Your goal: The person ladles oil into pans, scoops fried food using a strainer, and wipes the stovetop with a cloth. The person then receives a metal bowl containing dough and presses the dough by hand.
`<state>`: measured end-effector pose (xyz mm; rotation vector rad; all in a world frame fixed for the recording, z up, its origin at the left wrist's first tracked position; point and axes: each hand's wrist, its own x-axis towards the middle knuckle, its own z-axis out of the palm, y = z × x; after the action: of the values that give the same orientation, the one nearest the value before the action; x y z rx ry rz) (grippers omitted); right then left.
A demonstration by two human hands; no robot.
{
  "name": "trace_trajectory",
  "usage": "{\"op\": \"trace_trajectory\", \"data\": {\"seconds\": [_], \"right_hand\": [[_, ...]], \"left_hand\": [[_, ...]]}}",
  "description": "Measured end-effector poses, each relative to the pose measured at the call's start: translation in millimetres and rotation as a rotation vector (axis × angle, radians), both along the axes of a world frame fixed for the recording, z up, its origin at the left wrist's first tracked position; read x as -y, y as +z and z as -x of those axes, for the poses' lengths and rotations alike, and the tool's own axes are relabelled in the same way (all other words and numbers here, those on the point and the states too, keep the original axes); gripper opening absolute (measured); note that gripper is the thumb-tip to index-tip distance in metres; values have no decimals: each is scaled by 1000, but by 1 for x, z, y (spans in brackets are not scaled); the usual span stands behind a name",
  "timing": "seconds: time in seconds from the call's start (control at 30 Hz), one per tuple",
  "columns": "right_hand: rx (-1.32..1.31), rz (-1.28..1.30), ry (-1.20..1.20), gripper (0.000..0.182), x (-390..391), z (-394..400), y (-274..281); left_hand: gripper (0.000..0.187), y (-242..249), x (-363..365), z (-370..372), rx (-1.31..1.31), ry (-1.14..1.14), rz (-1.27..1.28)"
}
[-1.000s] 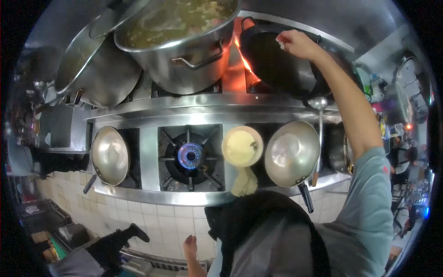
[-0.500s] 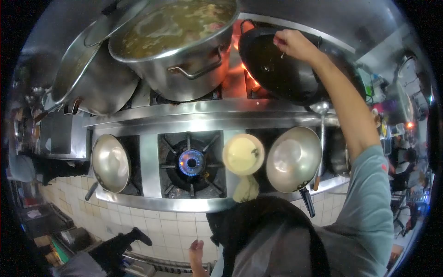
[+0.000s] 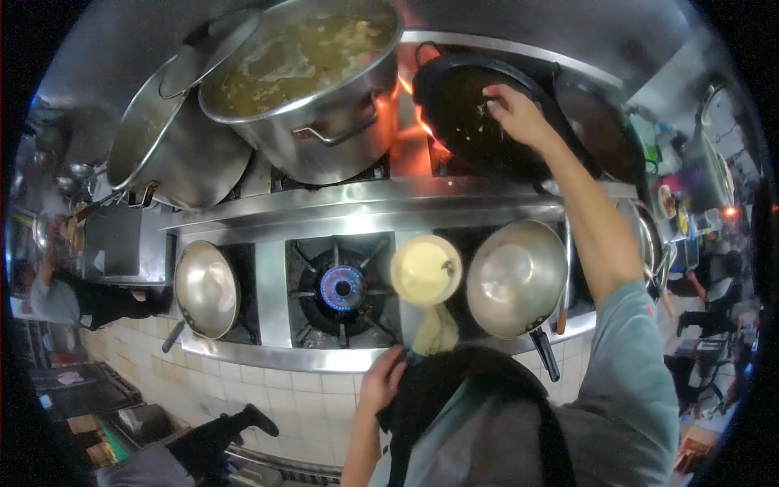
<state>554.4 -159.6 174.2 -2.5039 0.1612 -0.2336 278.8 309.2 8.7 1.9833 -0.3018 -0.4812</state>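
My right hand reaches over a black wok of dark oil, fingers bent together. Thin pale bits show just below the fingertips, and what is between the fingers is too small to name. Low at the stove's front edge is my left hand, its fingers loosely curled and apart beside my dark apron, with nothing visible in it. Between the two hands stands a bowl of pale yellow liquid with a small dark spot in it. A crumpled cloth lies in front of the bowl.
Flames show beside the black wok. A large pot of broth and a tilted lidded pot stand behind. The front burner burns blue between two steel pans, the left pan and right pan. Another person is at far left.
My right hand has moved lower over the wok, and pale bits now show under its fingers. My left hand has risen to the stove's front edge. The view has shifted slightly.
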Motion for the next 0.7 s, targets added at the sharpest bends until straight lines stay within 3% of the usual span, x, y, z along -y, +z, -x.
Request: {"op": "trace_trajectory", "data": {"seconds": [0.07, 0.1, 0.17, 0.3, 0.5, 0.57, 0.6, 0.67, 0.7], "right_hand": [[80, -513, -149, 31, -14, 28, 8], [90, -517, -153, 31, -18, 42, 8], [276, -1125, -203, 28, -23, 70, 9], [353, -1481, -242, 24, -37, 133, -7], [204, -1592, -251, 22, -95, 209, -27], [185, -1572, -188, 21, -113, 223, -37], [160, -1549, -136, 20, -121, 229, -41], [135, -1447, -116, 20, -147, 234, -45], [111, -1339, -87, 20, -163, 234, -44]], "left_hand": [[44, -15, 28, -19, 152, -243, 50], [44, -34, 37, -21, 160, -250, 45], [53, -70, 54, -22, 431, -477, -110], [57, -82, 71, -18, 637, -520, -357], [47, -75, 74, -10, 524, -437, -247], [35, -53, 59, -8, 108, -176, -42], [35, -36, 54, -10, 109, -178, -44], [31, 4, 47, -9, -324, 112, 390], [31, 29, 50, -9, -327, 111, 382]]}}
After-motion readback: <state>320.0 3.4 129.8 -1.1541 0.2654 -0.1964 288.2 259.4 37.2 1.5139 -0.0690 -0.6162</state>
